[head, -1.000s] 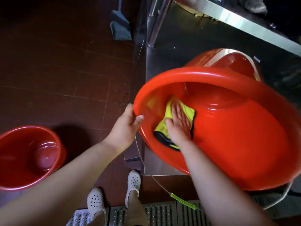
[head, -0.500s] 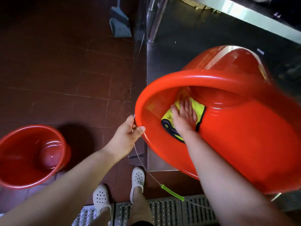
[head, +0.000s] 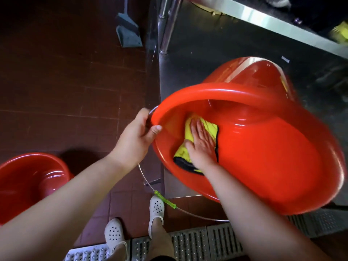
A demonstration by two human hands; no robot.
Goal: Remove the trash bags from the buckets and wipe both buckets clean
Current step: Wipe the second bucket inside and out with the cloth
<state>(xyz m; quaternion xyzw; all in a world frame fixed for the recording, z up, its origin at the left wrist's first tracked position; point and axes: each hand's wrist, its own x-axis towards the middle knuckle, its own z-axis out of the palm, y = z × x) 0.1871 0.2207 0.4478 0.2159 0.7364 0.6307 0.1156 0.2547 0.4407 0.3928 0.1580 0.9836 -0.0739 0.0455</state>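
Tilted bucket (head: 263, 166), yellow cloth (head: 209, 129) under flat right hand (head: 202, 142)

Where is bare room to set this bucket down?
Brown tile floor is bare between the dustpan and the second bucket. The steel shelf is mostly taken by the tilted bucket.

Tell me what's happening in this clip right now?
A person is wiping the inside of a tilted red bucket that sits on a steel shelf. The left hand grips its rim, and the right hand presses a yellow cloth flat against the inner wall. A second red bucket stands on the floor.
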